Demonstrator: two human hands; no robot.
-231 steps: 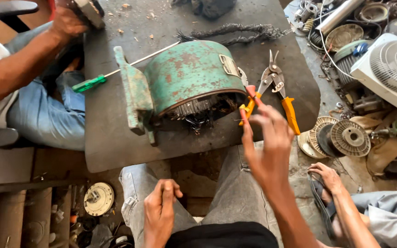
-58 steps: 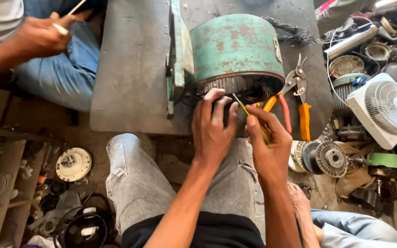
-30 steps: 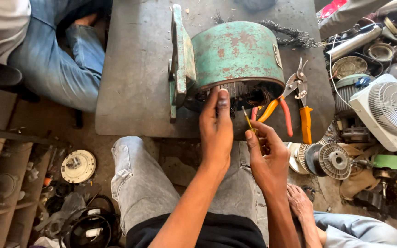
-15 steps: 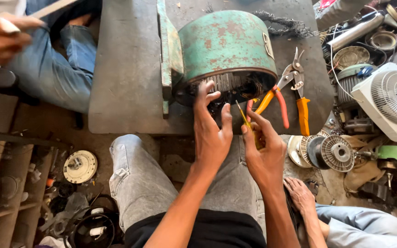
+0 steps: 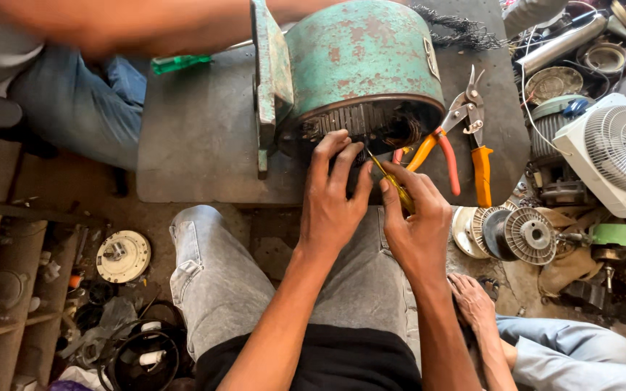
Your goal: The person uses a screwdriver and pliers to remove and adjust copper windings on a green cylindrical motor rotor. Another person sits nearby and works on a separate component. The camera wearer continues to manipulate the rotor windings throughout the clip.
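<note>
On the edge of the dark grey metal worktable, a rusty turquoise-painted motor housing lies on its side, with its open end and the copper windings turned toward the person. The left hand rests against this open end with the fingers spread and pressed on the windings, so it holds nothing closed inside it. The right hand is clamped on a thin yellow-handled screwdriver, whose tip goes into the windings just beside the left fingers. The step in hand seems to be prying or loosening the winding wire from the core. The next move probably calls for a careful lever motion while the left hand steadies the housing. Orange-handled pliers and tin snips lie near, at the right.
</note>
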